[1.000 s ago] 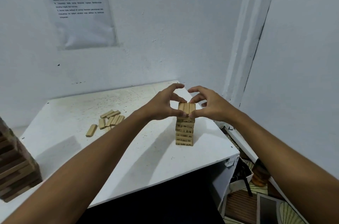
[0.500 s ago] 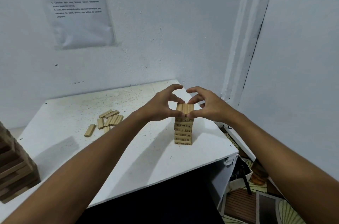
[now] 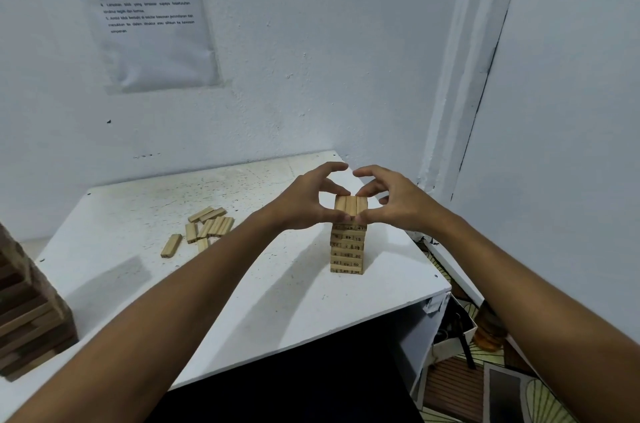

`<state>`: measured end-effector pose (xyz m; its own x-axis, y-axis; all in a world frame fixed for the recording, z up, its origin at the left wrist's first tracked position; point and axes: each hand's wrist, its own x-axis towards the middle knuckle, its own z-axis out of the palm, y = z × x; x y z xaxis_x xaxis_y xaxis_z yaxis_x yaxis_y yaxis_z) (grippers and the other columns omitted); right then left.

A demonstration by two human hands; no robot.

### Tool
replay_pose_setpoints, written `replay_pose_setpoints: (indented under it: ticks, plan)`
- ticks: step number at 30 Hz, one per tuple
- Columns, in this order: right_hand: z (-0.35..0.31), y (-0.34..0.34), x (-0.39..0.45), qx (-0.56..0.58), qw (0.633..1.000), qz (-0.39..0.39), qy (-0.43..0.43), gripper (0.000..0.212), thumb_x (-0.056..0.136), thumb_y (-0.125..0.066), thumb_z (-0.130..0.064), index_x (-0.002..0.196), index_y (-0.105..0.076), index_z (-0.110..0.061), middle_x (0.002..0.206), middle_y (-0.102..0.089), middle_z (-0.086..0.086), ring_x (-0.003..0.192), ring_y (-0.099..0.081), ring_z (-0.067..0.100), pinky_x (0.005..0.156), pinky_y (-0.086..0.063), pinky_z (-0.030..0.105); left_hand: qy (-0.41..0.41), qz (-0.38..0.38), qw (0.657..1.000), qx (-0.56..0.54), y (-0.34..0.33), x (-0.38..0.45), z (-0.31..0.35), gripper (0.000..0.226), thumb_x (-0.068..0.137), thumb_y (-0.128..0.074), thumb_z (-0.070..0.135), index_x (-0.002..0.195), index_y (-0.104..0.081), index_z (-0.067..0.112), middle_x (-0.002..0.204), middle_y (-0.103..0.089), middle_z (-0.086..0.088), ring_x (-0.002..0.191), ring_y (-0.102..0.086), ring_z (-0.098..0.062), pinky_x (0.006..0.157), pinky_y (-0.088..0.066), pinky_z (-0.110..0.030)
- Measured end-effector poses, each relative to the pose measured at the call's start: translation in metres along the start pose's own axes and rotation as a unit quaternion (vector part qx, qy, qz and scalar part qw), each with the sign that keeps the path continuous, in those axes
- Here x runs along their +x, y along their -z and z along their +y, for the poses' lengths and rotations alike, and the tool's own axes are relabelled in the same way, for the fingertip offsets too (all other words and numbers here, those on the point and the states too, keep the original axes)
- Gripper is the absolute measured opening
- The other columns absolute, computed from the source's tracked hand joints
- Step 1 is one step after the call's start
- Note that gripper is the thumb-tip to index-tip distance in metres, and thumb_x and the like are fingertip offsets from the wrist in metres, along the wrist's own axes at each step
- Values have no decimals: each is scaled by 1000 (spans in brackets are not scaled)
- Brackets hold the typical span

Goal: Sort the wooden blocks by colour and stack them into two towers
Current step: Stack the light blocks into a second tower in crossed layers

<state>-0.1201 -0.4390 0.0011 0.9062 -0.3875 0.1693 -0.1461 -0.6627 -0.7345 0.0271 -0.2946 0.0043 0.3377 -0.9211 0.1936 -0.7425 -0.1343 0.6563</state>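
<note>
Light tower's (image 3: 347,249) top layer (image 3: 350,206) pinched by both hands, left (image 3: 304,202) and right (image 3: 394,202)

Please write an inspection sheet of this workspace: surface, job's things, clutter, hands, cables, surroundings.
Surface: white table, speckled with dark marks, its near right corner chipped.
Job's things: light tower stands upright near the right edge, numbers printed on its block ends; top layer of three blocks lies level. Loose light blocks lie scattered behind on the left. Dark tower stands at the left edge, partly out of frame.
Clutter: nothing seen on the table.
Hands: left hand and right hand pinch the top layer from both sides with curled fingers.
Cables: nothing seen.
Surroundings: printed sheet on the white wall; a box and other things on the floor at the right, unclear.
</note>
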Motion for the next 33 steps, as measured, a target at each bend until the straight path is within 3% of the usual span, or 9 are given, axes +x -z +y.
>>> replay_pose_setpoints:
  ticks: [21, 33]
  plan:
    - [4, 0, 2, -3, 1000, 4, 6, 73, 72, -84, -21, 134, -46, -29, 108, -67, -2, 109, -56, 10, 93, -43, 29, 4, -3, 1000, -6, 0, -1, 4, 81, 77, -82, 21, 144, -35, 21, 129, -63, -3, 123, -53, -16, 96, -39, -29]
    - [5, -1, 2, -4, 1000, 4, 7, 73, 72, -84, -22, 134, -47, -29, 108, -66, -4, 111, -55, 13, 93, -43, 29, 2, -3, 1000, -12, -1, -2, 3, 76, 75, -83, 22, 139, -43, 23, 128, -63, 1, 111, -53, -1, 93, -37, -25]
